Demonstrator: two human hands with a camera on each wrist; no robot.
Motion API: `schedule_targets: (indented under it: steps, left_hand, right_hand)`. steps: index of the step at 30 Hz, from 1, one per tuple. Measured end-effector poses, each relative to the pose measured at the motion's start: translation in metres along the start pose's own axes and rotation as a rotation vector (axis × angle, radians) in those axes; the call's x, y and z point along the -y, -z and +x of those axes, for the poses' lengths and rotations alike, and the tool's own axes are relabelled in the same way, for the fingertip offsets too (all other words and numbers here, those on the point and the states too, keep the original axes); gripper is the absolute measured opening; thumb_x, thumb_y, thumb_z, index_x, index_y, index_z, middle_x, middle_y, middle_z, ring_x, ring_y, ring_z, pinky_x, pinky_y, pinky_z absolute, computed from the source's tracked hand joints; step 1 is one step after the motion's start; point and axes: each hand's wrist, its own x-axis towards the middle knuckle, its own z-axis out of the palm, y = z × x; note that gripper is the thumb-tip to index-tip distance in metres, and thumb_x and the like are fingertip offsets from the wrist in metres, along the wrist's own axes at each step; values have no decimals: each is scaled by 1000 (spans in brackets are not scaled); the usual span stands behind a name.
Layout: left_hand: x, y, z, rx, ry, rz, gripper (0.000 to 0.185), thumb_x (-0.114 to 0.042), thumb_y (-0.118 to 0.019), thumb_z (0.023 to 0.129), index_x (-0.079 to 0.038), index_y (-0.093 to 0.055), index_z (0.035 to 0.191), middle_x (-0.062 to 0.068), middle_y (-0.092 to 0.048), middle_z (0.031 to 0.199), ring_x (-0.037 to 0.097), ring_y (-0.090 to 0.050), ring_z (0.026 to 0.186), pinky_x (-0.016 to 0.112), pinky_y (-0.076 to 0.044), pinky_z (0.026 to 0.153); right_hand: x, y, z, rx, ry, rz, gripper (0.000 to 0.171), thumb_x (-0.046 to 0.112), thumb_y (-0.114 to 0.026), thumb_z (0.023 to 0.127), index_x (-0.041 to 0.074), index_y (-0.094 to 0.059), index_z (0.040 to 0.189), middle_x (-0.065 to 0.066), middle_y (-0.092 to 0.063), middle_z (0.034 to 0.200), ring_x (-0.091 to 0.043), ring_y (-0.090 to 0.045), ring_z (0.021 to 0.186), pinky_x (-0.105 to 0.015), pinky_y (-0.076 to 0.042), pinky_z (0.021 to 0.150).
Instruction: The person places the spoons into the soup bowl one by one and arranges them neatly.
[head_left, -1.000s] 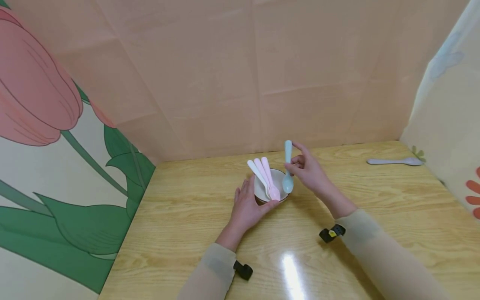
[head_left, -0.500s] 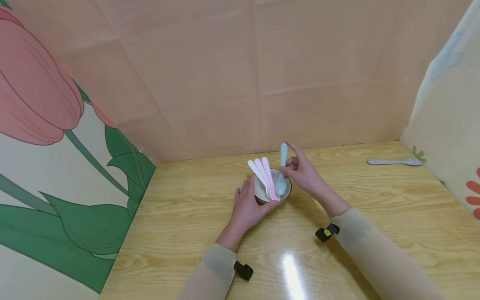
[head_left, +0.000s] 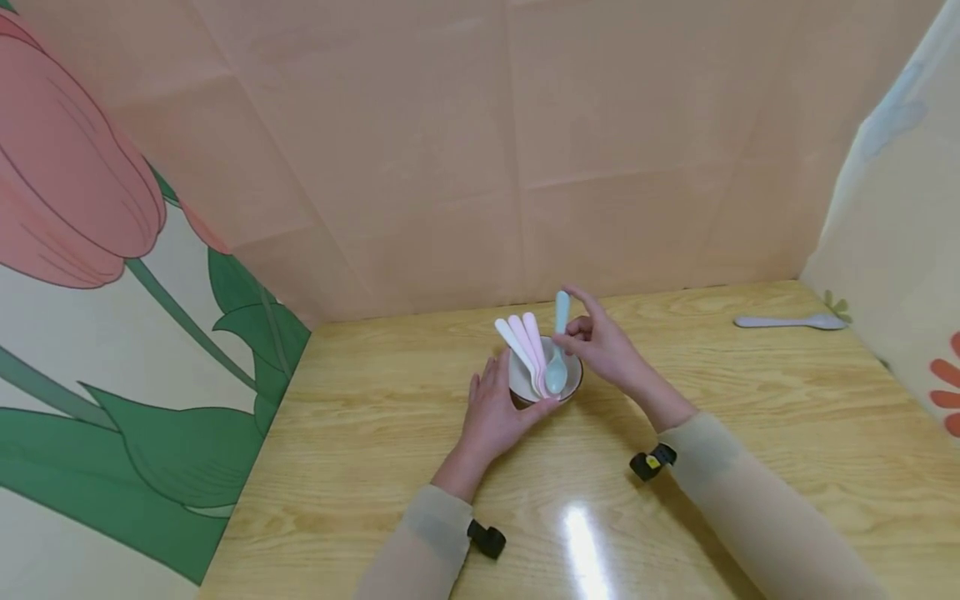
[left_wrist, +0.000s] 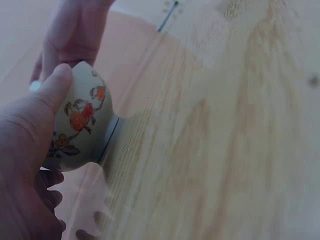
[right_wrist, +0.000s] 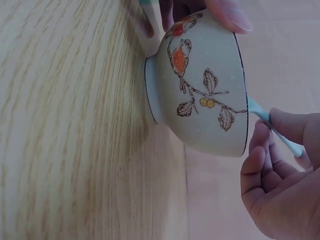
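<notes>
A small bowl (right_wrist: 202, 90) painted with birds and berry twigs stands on the wooden table. My left hand (head_left: 495, 417) grips it, thumb at the near rim and the other fingers along the left side. Between thumb and fingers, my right hand (head_left: 607, 346) pinches a light blue spoon (head_left: 562, 312) by its handle. That spoon's head is inside the bowl, handle pointing up and away. Beside it, a whitish spoon (head_left: 512, 337) and two pink spoons (head_left: 532, 329) lean in the bowl, handles over the far-left rim.
A lilac spoon (head_left: 791, 322) lies on the table (head_left: 360, 467) at the far right. Behind the table rises a pinkish cloth backdrop (head_left: 420, 167). A tulip-printed panel (head_left: 187, 450) borders the left side, and a pale printed sheet (head_left: 907, 250) the right.
My right hand has moved left and slightly down, bringing the light blue spoon from the bowl's right rim to inside it, beside the pink spoons. The left hand has stayed on the bowl.
</notes>
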Motion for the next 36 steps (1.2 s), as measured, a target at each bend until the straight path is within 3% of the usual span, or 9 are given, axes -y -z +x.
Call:
schedule_targets:
  steps: [6,20,31,36]
  left_hand:
    - [-1,1,0,9,1,-7,119,-78,-75,91,-19,-17,177,14,-39,174,40,-26,165,64,-14,132]
    - [1,1,0,17,0,-9,119,-77,-75,92,-19,-15,177,14,-36,176,40,-24,166,64,-13,133]
    - [1,-1,1,24,10,12,120,-77,-75,92,-18,-15,177,15,-34,177,39,-23,166,63,-13,133]
    - [1,-2,1,26,12,13,121,-76,-76,92,-19,-13,178,15,-33,178,39,-23,166,63,-12,133]
  right_hand:
    - [-1,-2,5,-2,31,-56,80,11,-76,106,17,-32,173,-16,-76,97,-27,-67,88,-25,-51,78]
    - [-8,-5,16,38,-14,-118,73,13,-76,107,12,-39,170,-15,-74,105,-27,-64,96,-37,-51,84]
    - [-13,-7,20,17,-5,-152,65,8,-78,104,5,-50,162,-15,-74,109,-26,-62,97,-31,-49,76]
    - [-16,-7,18,18,-10,-177,60,9,-79,103,6,-56,158,-13,-73,113,-29,-62,102,-34,-51,78]
